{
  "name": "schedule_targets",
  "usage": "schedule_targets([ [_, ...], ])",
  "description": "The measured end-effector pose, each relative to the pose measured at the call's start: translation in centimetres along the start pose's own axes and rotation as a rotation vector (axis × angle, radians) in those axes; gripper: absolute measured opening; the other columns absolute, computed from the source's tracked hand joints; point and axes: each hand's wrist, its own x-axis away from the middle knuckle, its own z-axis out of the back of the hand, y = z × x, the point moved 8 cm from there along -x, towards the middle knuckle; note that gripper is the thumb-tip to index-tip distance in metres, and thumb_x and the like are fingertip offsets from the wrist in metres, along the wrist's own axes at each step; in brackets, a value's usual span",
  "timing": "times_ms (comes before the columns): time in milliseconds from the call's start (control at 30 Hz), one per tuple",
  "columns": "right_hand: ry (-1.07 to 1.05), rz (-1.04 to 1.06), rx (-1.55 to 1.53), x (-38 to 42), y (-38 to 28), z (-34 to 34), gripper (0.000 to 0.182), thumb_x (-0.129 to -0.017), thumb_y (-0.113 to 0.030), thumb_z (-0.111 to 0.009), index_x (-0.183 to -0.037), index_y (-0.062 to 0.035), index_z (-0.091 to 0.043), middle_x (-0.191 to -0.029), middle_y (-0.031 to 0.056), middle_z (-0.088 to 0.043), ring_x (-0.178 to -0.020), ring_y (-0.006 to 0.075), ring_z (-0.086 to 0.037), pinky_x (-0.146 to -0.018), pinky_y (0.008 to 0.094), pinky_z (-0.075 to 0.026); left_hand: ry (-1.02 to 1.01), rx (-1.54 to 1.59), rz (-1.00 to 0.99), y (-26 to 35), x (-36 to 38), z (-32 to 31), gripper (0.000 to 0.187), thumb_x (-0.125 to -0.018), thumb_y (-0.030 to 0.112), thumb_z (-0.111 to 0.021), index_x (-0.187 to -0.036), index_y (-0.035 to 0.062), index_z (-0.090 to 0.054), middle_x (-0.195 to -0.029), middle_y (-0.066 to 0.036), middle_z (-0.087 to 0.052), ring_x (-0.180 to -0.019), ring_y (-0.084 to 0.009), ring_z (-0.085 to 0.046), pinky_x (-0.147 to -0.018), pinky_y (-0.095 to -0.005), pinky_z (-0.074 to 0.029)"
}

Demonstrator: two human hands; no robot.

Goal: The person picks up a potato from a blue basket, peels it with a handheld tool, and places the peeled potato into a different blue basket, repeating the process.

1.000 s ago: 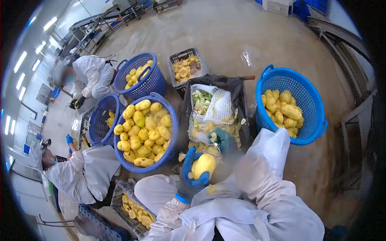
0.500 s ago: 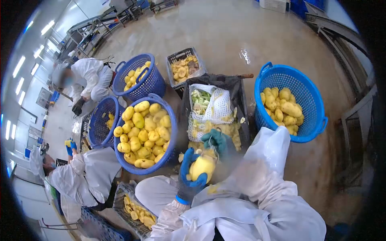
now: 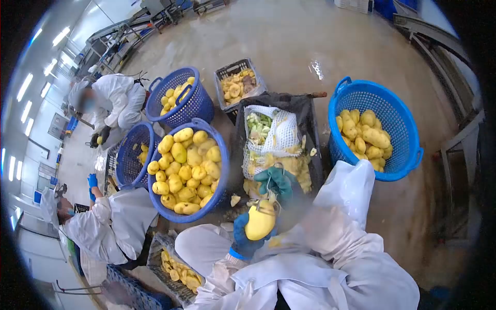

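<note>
In my left hand (image 3: 243, 237), gloved in blue, a peeled yellow potato (image 3: 259, 222) is gripped over my lap. My right hand (image 3: 281, 185), in a green glove, is closed around a metal peeler (image 3: 272, 197). The peeler's head lies against the upper end of the potato. Just beyond both hands, a crate lined with black material (image 3: 316, 178) holds yellow peelings (image 3: 302, 170) and a white mesh sheet (image 3: 285, 135) with green scraps on it.
A purple basket (image 3: 219, 194) of peeled potatoes stands left of the crate, with two more baskets behind. At right is a blue basket (image 3: 400, 170) of potatoes. Crates of cut pieces (image 3: 181, 271) sit lower left and at the back. Two people (image 3: 106, 227) work at left.
The potato has turned more upright in my left hand, and the peeler has shifted to its top end. At left, one person's blue-gloved hand has moved.
</note>
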Motion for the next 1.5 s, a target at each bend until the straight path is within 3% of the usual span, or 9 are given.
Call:
schedule_targets([
  [233,-0.071,0.098,-0.19,-0.3,1.4,1.8,0.036,-0.095,-0.037,-0.051,-0.098,-0.0024,-0.063,-0.081,0.0054,-0.063,-0.074,0.0155,-0.061,-0.067,0.031,-0.05,-0.018,0.176,-0.033,0.0,-0.6,0.1,0.065,-0.083,0.056,-0.057,-0.129,0.0108,-0.048,-0.122,-0.013,-0.056,-0.111,-0.0291,-0.055,-0.091,-0.0431,-0.048],
  [367,0.035,0.545,0.584,0.1,-1.3,2.0,0.04,-0.094,-0.039,-0.052,-0.103,-0.0006,-0.06,-0.089,0.0077,-0.065,-0.078,0.0161,-0.062,-0.068,0.0314,-0.051,0.074,0.081,-0.042,-0.5,-1.2,0.0,0.061,-0.083,0.052,-0.061,-0.128,0.0121,-0.05,-0.125,-0.012,-0.054,-0.113,-0.0277,-0.054,-0.093,-0.0429,-0.047],
  [433,0.073,0.205,-0.189,-1.6,3.3,3.5,0.039,-0.094,-0.038,-0.052,-0.1,-0.0008,-0.061,-0.091,0.0087,-0.065,-0.078,0.0178,-0.061,-0.069,0.0309,-0.051,0.057,0.167,-0.014,0.2,-1.3,-1.9,0.057,-0.083,0.045,-0.064,-0.127,0.0121,-0.05,-0.125,-0.011,-0.055,-0.113,-0.0274,-0.054,-0.093,-0.043,-0.047],
  [800,-0.013,0.094,-0.029,1.4,2.7,1.2,0.028,-0.098,-0.026,-0.047,-0.095,-0.0024,-0.061,-0.087,0.0068,-0.065,-0.074,0.016,-0.061,-0.071,0.0314,-0.051,0.072,0.374,0.023,-0.7,-2.8,-4.5,0.042,-0.082,0.035,-0.064,-0.114,0.0087,-0.056,-0.112,-0.009,-0.061,-0.103,-0.0266,-0.058,-0.089,-0.0404,-0.049],
  [967,0.12,0.129,-0.214,-1.6,3.7,6.7,0.028,-0.097,-0.028,-0.05,-0.095,-0.0038,-0.062,-0.083,0.005,-0.064,-0.074,0.0152,-0.061,-0.07,0.0303,-0.05,0.141,0.025,-0.371,2.0,-2.0,-4.7,0.043,-0.082,0.038,-0.062,-0.114,0.0098,-0.056,-0.112,-0.009,-0.061,-0.103,-0.0267,-0.059,-0.09,-0.0397,-0.049],
  [1033,-0.085,0.073,-0.241,0.4,2.3,1.8,0.028,-0.096,-0.029,-0.051,-0.095,-0.0044,-0.063,-0.081,0.0043,-0.064,-0.074,0.0149,-0.061,-0.07,0.0298,-0.05,0.196,0.343,-0.069,-0.2,-3.6,-1.8,0.041,-0.082,0.039,-0.063,-0.111,0.0108,-0.056,-0.109,-0.01,-0.061,-0.101,-0.0259,-0.059,-0.09,-0.04,-0.05],
  [1267,-0.015,0.165,-0.138,-0.3,2.2,2.7,0.024,-0.093,-0.025,-0.055,-0.097,-0.0028,-0.061,-0.09,0.0067,-0.066,-0.082,0.018,-0.064,-0.073,0.0294,-0.051,0.381,-0.889,-0.755,3.0,-1.8,-0.1,0.038,-0.085,0.031,-0.063,-0.114,0.0086,-0.054,-0.109,-0.009,-0.06,-0.1,-0.0248,-0.059,-0.088,-0.0364,-0.05],
  [1367,-0.009,0.273,0.059,-1.7,4.2,4.3,0.02,-0.093,-0.023,-0.056,-0.097,-0.0039,-0.062,-0.091,0.0072,-0.066,-0.079,0.0185,-0.064,-0.07,0.0308,-0.052,0.23,-0.391,-0.578,2.7,-2.6,-1.5,0.05,-0.079,0.004,-0.07,-0.122,0.0055,-0.044,-0.112,-0.013,-0.056,-0.1,-0.0228,-0.058,-0.087,-0.0367,-0.049],
  [1500,0.125,0.131,-0.24,-3.6,6.0,8.0,0.02,-0.093,-0.023,-0.055,-0.096,-0.0041,-0.063,-0.092,0.006,-0.066,-0.08,0.0174,-0.062,-0.074,0.0308,-0.051,0.403,-1.421,-1.099,4.3,-0.2,-4.2,0.05,-0.081,0.009,-0.069,-0.124,0.0082,-0.043,-0.111,-0.012,-0.056,-0.102,-0.022,-0.057,-0.088,-0.036,-0.049],
])
